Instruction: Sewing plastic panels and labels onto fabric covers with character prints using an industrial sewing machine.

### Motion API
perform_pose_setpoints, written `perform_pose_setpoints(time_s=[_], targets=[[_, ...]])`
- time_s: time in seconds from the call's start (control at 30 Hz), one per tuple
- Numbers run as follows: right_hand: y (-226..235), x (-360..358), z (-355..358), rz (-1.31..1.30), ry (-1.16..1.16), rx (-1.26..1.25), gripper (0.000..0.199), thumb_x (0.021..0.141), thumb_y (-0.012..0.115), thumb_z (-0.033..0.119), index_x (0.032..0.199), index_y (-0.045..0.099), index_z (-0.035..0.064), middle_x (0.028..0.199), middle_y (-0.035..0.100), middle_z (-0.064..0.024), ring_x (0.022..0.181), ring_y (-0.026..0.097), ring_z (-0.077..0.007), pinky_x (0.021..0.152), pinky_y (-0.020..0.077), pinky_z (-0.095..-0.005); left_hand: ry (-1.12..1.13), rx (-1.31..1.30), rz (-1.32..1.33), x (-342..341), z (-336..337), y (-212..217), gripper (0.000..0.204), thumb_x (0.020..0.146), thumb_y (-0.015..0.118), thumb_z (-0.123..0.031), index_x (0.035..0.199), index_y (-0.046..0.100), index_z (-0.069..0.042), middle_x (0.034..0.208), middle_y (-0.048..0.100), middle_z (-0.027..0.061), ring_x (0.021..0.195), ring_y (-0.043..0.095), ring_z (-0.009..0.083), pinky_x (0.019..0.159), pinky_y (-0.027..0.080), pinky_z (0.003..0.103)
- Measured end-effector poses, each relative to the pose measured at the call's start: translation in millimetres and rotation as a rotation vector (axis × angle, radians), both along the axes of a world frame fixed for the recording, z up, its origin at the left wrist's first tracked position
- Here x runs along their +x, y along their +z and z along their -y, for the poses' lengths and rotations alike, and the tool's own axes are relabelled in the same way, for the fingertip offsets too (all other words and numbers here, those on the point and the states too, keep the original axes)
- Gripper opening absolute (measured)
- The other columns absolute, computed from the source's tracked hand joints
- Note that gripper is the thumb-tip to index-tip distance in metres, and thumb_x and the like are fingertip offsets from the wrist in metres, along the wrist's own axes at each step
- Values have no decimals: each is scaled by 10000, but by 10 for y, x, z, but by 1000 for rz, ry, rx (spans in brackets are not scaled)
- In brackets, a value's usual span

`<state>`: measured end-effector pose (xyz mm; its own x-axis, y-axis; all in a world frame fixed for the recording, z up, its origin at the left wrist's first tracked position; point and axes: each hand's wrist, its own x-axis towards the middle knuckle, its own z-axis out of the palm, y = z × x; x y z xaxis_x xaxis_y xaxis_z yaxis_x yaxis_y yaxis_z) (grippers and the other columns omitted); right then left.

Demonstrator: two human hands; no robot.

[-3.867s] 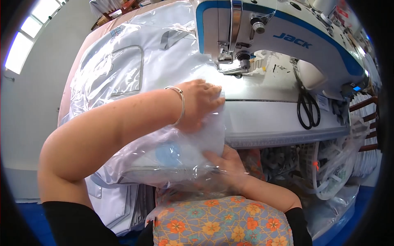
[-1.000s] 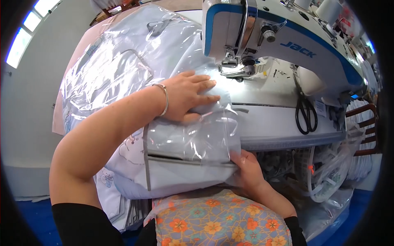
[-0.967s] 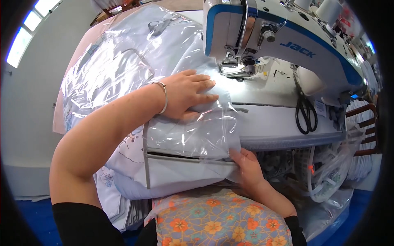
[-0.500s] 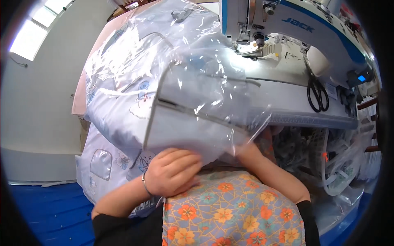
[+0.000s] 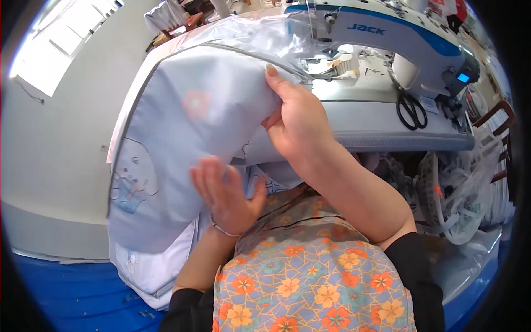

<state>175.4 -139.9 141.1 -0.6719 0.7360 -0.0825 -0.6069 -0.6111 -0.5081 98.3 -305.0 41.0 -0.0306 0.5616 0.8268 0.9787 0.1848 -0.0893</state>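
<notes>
A large pale blue fabric piece (image 5: pixel 182 110) with grey piped edging and printed cartoon figures hangs spread in front of me. My right hand (image 5: pixel 301 116) pinches its right side between thumb and fingers, near the sewing machine's bed. Lower down, my left hand (image 5: pixel 229 193) is held up with fingers apart, slightly smeared, close against the fabric; whether it touches cannot be told. More folded printed fabric (image 5: pixel 146 268) lies below at the left. Clear plastic film (image 5: pixel 249 36) is bunched behind the raised piece.
A white and blue sewing machine (image 5: pixel 387 34) stands at the back right. Black scissors (image 5: pixel 411 110) lie on its table (image 5: pixel 381 124). Under the table edge at right sits a white plastic basket (image 5: pixel 434 193) with clear bags. A wooden chair (image 5: pixel 191 22) stands far left.
The printed fabric has been lifted and turned over toward the left, and the plastic film is now behind it. My right hand has risen up with the fabric; my left hand has lifted, fingers spread.
</notes>
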Motion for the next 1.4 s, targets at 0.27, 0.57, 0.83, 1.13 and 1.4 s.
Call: perform_pose_setpoints(time_s=[0.27,0.57,0.83,1.13,1.4], targets=[[-178,-181,36,-37,-33,-229,206,1007,583,183,1108,604,5,1111,661,-108,1003,631,-197,876,513,-353,74,-24,194,-470,-620,-57,728,810,632,-107,1463,351,52,1481,393,286,1343,400,476,1113,346,557],[-1223,496,-502,981,-113,1788,537,790,707,250,1293,606,92,1405,485,-240,1330,427,-401,1097,379,-438,-188,-486,621,-705,-205,362,368,868,533,25,1232,588,34,997,701,160,861,680,319,731,535,421],[-1294,-241,-489,917,238,1885,362,808,655,151,1163,664,78,1262,615,-215,1153,596,-377,956,489,-455,-835,-261,1869,-360,-601,1194,348,959,545,-6,1306,533,24,1200,641,106,1074,631,215,935,513,354],[-483,-567,-50,279,144,1813,341,846,643,218,1140,664,47,1151,677,-189,1077,641,-330,940,499,-426,-1177,-130,1970,-24,-1464,1649,339,982,430,-104,1282,539,12,1162,648,96,1038,636,187,908,514,330],[-974,881,-6,381,809,1280,531,855,643,194,1350,562,18,1274,647,-159,1149,616,-277,1018,457,-380,-675,-288,2135,263,-337,870,583,876,433,11,1453,391,-62,1296,590,127,1123,620,247,938,523,386]])
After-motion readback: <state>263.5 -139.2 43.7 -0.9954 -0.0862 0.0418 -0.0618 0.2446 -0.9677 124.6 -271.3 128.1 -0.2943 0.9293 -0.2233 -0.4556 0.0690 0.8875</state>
